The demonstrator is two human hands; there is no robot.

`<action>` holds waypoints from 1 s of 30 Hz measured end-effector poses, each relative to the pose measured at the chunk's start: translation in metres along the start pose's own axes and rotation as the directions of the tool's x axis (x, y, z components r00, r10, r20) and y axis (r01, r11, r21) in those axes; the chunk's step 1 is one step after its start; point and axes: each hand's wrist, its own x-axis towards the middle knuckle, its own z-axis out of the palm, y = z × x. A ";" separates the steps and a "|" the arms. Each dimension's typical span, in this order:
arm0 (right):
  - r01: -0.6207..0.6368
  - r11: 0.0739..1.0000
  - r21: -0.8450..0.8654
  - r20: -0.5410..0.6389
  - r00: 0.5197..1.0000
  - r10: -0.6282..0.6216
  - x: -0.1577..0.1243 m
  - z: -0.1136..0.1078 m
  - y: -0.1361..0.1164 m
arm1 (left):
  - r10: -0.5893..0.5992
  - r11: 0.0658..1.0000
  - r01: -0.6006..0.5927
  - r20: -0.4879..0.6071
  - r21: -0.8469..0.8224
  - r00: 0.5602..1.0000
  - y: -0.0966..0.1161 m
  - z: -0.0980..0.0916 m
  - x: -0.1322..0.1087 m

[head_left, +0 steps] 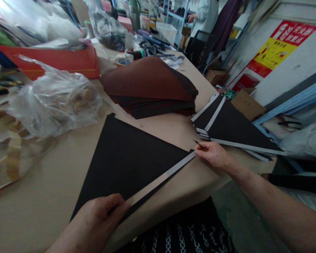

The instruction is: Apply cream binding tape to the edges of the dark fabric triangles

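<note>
A black triangular sheet (126,161) lies flat on the tan table (42,196) in front of me. A pale grey strip (163,177) runs along its near edge. My left hand (100,219) presses down on the strip's near end, fingers curled over it. My right hand (213,154) pinches the strip's far end at the sheet's right corner, where a thin dark tip sticks out past the fingers.
A pile of finished black triangles with grey strips (231,126) lies at the right table edge. A stack of dark red-brown sheets (150,88) sits behind. A clear plastic bag (55,102) and a red box (60,61) stand left. Another person (204,15) stands far back.
</note>
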 end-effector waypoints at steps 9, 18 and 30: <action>0.073 0.967 -0.245 -0.054 0.995 -0.089 -0.005 0.006 -0.010 | -0.016 0.999 0.018 -0.030 0.045 0.999 -0.001 0.001 -0.004; 0.096 0.909 -0.406 -0.046 0.991 -0.125 -0.003 0.006 -0.011 | 0.004 0.998 0.001 -0.062 0.070 0.998 0.005 0.002 -0.006; 0.294 0.947 -0.129 0.129 0.952 -0.278 -0.003 0.009 -0.049 | 0.019 0.994 -0.013 -0.050 0.110 0.999 0.006 0.003 -0.008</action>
